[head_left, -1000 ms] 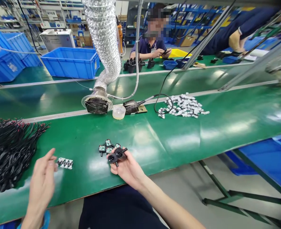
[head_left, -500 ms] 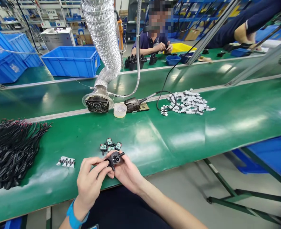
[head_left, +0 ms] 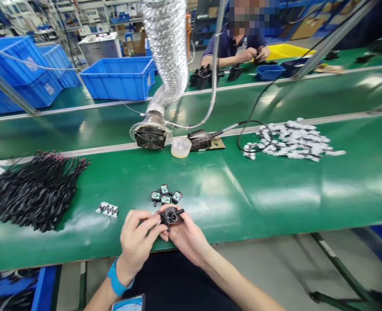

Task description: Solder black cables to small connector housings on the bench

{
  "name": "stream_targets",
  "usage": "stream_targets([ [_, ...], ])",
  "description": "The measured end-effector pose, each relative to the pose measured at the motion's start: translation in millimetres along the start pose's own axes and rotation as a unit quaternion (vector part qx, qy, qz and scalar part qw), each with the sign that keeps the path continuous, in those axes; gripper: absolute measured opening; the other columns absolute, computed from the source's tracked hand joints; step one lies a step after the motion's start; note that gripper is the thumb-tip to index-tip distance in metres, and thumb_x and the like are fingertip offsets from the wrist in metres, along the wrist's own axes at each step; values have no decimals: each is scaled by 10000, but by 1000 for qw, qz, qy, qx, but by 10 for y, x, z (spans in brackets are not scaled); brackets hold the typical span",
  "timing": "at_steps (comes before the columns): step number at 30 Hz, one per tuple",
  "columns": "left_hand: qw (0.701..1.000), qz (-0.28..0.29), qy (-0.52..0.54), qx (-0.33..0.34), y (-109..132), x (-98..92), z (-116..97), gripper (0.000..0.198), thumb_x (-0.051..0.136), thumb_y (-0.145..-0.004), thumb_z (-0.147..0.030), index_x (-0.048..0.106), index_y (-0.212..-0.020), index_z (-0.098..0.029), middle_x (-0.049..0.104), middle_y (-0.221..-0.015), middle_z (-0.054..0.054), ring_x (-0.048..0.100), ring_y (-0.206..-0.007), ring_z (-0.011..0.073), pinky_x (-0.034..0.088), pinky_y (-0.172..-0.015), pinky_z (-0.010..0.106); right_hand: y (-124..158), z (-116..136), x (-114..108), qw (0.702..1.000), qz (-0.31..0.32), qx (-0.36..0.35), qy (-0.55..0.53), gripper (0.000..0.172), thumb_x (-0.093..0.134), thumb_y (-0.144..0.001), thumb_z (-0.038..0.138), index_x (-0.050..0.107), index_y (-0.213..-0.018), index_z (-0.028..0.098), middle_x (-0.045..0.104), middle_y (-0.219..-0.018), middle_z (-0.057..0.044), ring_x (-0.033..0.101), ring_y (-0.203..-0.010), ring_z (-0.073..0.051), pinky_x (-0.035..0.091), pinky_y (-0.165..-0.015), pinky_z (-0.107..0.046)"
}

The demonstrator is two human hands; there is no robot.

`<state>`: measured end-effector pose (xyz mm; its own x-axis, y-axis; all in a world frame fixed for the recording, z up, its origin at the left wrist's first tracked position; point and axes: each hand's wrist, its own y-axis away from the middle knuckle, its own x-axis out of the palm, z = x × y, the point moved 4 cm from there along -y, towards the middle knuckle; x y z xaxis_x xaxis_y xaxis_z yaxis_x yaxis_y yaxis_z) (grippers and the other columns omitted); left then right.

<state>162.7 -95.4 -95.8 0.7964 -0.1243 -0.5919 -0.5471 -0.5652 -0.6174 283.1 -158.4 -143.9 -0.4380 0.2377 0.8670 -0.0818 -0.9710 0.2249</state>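
Observation:
Both of my hands are closed on one small black plastic housing with a round port and short stubs, just above the near edge of the green bench. My left hand, below a blue wristband, pinches its left side with the fingertips. My right hand cradles it from behind and from the right. Right behind them lie several small black housings with green circuit boards. To the left on the bench is a small group of white-and-dark parts.
A heap of black cables covers the bench's left. Beyond my hands stand a fume extractor, a round translucent tub and a soldering-iron holder. White parts are piled at right. Across the bench, a co-worker's hands handle something dark.
The camera view has swung left, so the scene sits further right. Both hands still hold the black housing, in nearly the same grip.

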Motion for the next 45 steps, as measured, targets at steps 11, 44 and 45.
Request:
stream_targets([
  [11, 978, 131, -129, 96, 262, -98, 33, 583, 459, -991, -542, 499, -1447, -181, 526, -1447, 206, 567, -1255, 284, 521, -993, 418, -48, -109, -57, 998, -24, 54, -32, 345, 633, -931, 519, 703, -1064, 209, 670, -955, -60, 505, -716, -164, 419, -667, -304],
  [44, 930, 61, -339, -127, 102, -751, 1134, 295, 418, -1019, -359, 600, -1130, -156, 647, -997, 124, 596, -945, 279, 478, -879, 395, -175, -122, -116, 1000, -2, 24, 8, 379, 588, -935, 527, 679, -1003, 166, 693, -996, -108, 500, -638, -139, 381, -625, -302],
  [45, 934, 80, -323, -129, 101, -701, 1157, 278, 403, -1023, -356, 605, -1085, -176, 654, -1003, 114, 602, -948, 271, 476, -879, 384, -175, -122, -125, 1000, -3, 22, 7, 378, 586, -936, 526, 678, -1002, 166, 693, -994, -108, 502, -638, -140, 381, -624, -302],
])
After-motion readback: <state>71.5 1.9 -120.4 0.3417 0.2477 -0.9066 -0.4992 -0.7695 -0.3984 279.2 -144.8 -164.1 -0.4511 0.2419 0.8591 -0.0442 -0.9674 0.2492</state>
